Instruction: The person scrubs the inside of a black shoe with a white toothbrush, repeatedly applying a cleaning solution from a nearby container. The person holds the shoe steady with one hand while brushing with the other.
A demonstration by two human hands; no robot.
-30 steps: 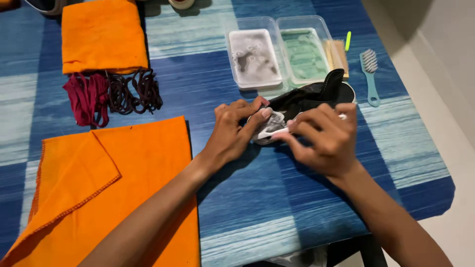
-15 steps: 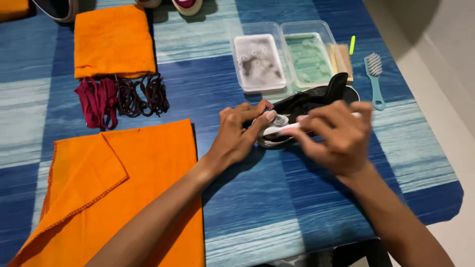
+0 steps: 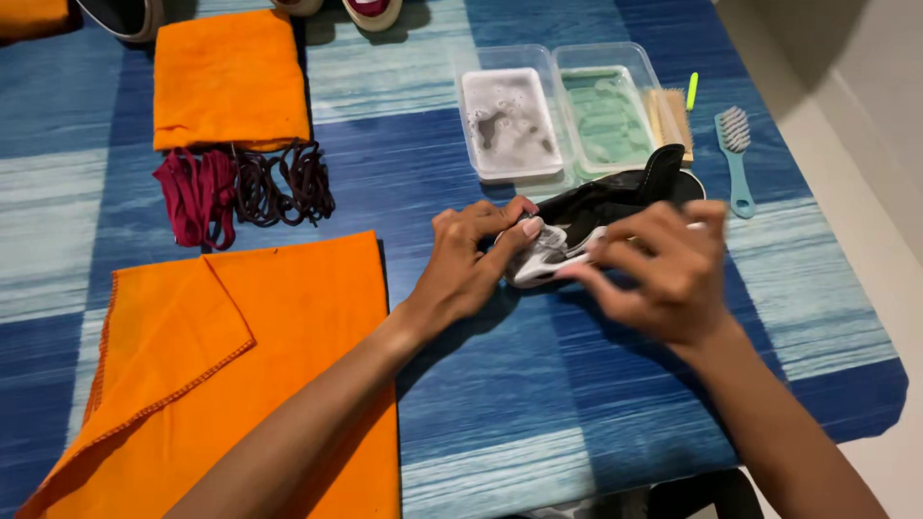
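A black shoe [image 3: 615,197] with a white sole lies on its side on the blue striped tablecloth [image 3: 538,384]. My left hand [image 3: 471,255] grips its wet, soapy toe end, thumb and fingers wrapped over it. My right hand [image 3: 663,274] is closed against the shoe's side. It pinches what looks like a thin white brush handle, blurred and mostly hidden by the fingers. The middle of the shoe is covered by my right hand.
Two clear tubs stand behind the shoe, one with foamy water [image 3: 505,55], one greenish [image 3: 606,53]. A wooden brush [image 3: 670,115] and a teal brush [image 3: 735,159] lie to their right. Also here: dark red laces [image 3: 240,187], folded orange cloth [image 3: 229,82], large orange cloth [image 3: 240,356], other shoes [image 3: 370,10]. The table edge [image 3: 865,317] is at right.
My right hand has shifted slightly right and down along the shoe's side. My left hand has kept its grip on the toe. The view has drifted a little.
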